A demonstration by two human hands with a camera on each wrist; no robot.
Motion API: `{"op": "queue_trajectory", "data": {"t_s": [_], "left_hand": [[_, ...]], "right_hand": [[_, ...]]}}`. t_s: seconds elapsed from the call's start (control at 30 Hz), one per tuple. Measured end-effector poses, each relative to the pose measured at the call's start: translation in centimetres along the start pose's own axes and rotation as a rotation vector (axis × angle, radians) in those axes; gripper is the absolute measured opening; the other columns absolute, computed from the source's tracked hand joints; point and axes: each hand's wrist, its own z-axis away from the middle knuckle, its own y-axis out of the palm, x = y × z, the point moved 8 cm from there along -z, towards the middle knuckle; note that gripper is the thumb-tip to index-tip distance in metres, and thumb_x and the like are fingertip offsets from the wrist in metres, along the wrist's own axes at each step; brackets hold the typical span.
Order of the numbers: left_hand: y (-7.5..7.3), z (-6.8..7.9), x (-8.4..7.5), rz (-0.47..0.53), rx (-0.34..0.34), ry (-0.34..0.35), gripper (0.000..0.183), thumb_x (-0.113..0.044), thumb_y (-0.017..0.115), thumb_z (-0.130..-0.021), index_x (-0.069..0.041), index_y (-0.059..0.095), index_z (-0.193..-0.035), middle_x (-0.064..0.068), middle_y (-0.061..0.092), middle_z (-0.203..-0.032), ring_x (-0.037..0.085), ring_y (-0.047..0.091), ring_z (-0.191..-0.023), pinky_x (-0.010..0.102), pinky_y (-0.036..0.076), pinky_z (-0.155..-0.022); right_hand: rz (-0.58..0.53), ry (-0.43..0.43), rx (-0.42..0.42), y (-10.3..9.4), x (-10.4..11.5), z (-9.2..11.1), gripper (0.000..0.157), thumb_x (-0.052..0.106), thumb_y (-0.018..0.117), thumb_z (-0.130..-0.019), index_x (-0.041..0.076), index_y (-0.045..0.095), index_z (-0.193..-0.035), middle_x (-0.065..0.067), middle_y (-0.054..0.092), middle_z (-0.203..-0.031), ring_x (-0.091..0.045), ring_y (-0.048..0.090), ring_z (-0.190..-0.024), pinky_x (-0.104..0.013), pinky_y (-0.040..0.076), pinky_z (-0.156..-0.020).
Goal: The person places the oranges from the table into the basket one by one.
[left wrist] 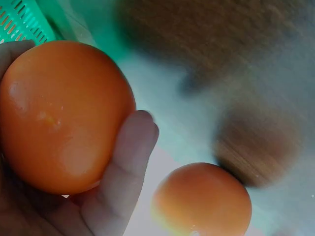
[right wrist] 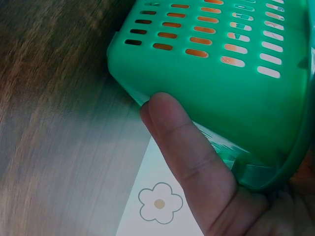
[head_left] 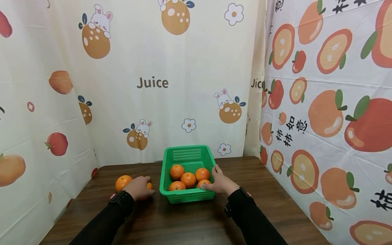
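My left hand [head_left: 139, 188] grips an orange [left wrist: 69, 118] to the left of the green plastic basket [head_left: 191, 197]. Fingers and thumb curl round the fruit in the left wrist view; from the head, the hand hides most of it. Just left of that hand, a second orange [head_left: 123, 183] lies on the table. At the basket's near right corner, my right hand [head_left: 223, 184] holds the rim, thumb over the inside and fingers along the outer wall. The right wrist view shows those fingers [right wrist: 184, 142] against the slotted side. Several oranges [head_left: 188, 179] sit in the basket's near part.
A dark wood-grain table [head_left: 180, 224] bears everything. Behind it hangs a cream curtain [head_left: 183, 102] printed with rabbits and fruit. Printed cloths also hang at the left [head_left: 27, 112] and the right [head_left: 306, 143], close along the table's sides.
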Motion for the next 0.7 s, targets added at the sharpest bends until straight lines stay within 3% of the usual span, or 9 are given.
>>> {"op": "queue_trajectory", "data": {"t_s": [0.2, 0.43, 0.7], "left_hand": [[-1.4, 0.3, -0.8, 0.007, -0.047, 0.014, 0.048, -0.044, 0.083, -0.086, -0.013, 0.069, -0.12, 0.003, 0.064, -0.095, 0.02, 0.056, -0.079, 0.041, 0.051, -0.073], [-2.7, 0.3, -0.6, 0.039, -0.11, 0.022, 0.05, -0.046, 0.081, -0.088, -0.014, 0.069, -0.124, 0.004, 0.062, -0.098, 0.02, 0.055, -0.077, 0.036, 0.05, -0.07], [-5.6, 0.4, -1.3, 0.024, -0.201, 0.082, 0.038, -0.042, 0.078, -0.089, -0.014, 0.07, -0.112, 0.005, 0.061, -0.093, 0.02, 0.053, -0.075, 0.035, 0.046, -0.068]], "right_hand": [[0.019, -0.005, -0.002, -0.2, 0.1, 0.1, 0.113, 0.061, 0.075, -0.093, 0.002, 0.016, -0.17, -0.016, 0.0, -0.18, -0.046, 0.028, -0.16, -0.064, 0.033, -0.123], [0.002, -0.01, 0.016, 0.1, 0.0, 0.2, 0.11, 0.058, 0.073, -0.095, 0.003, 0.014, -0.171, -0.016, -0.003, -0.18, -0.046, 0.027, -0.16, -0.065, 0.031, -0.124], [-0.039, -0.023, 0.003, -0.1, 0.0, 0.3, 0.112, 0.056, 0.076, -0.094, 0.002, 0.015, -0.17, -0.017, -0.002, -0.18, -0.047, 0.025, -0.16, -0.064, 0.031, -0.124]]}}
